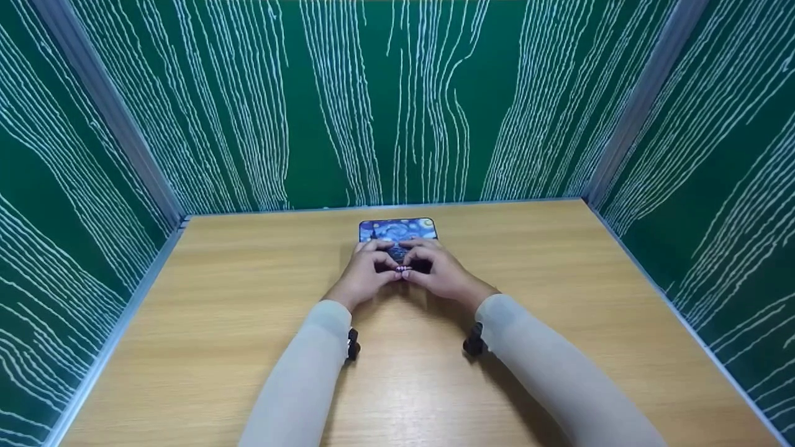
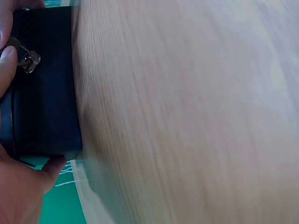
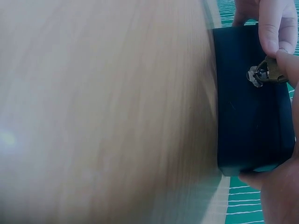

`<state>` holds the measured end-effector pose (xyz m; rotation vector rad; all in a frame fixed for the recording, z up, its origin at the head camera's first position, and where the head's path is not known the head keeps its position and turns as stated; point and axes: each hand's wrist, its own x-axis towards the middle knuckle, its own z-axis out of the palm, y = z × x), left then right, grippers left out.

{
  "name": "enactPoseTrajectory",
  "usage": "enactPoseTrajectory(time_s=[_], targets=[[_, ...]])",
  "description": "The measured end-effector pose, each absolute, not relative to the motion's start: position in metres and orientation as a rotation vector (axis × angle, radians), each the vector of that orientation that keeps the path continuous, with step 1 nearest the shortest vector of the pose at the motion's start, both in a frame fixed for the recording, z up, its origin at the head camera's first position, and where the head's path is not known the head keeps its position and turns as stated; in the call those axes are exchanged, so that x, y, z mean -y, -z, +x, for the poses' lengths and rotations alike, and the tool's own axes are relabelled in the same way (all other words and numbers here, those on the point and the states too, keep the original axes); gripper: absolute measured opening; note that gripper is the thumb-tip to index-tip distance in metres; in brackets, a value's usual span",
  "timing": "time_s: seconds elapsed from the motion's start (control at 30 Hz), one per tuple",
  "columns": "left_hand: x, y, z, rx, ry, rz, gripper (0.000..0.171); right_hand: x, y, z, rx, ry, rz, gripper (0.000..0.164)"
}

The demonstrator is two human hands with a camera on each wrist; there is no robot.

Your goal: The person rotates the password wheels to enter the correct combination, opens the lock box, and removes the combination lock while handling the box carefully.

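Observation:
A dark box (image 1: 397, 228) with a swirling blue-and-yellow picture on its lid sits between both hands. On its front is a metal clasp (image 3: 276, 71) with a loop around a small silvery catch (image 2: 32, 61). My left hand (image 1: 366, 273) pinches the clasp from the left, with thumb and forefinger at it. From the right, my right hand (image 1: 442, 273) does the same, so the two thumbs nearly meet. Other fingers of each hand lie along the box's sides and lid. The plain dark front face (image 3: 243, 121) shows in the right wrist view.
The box stands on a light wooden table (image 1: 248, 323), toward its far edge. Green panels (image 1: 323, 112) with white wavy lines enclose the table at the back and both sides. A small black device (image 1: 474, 341) is strapped at each wrist.

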<state>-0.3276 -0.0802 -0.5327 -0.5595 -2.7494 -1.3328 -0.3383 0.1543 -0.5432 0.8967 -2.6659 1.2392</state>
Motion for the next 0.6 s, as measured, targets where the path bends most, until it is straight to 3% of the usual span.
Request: enactPoseTrajectory(time_s=[0.6], targets=[[0.0809,0.5344,-0.3289,2.759,1.334,-0.559,0.004,-0.1537,0.5443,-0.3392,2.664,-1.253,0.906,0.01]])
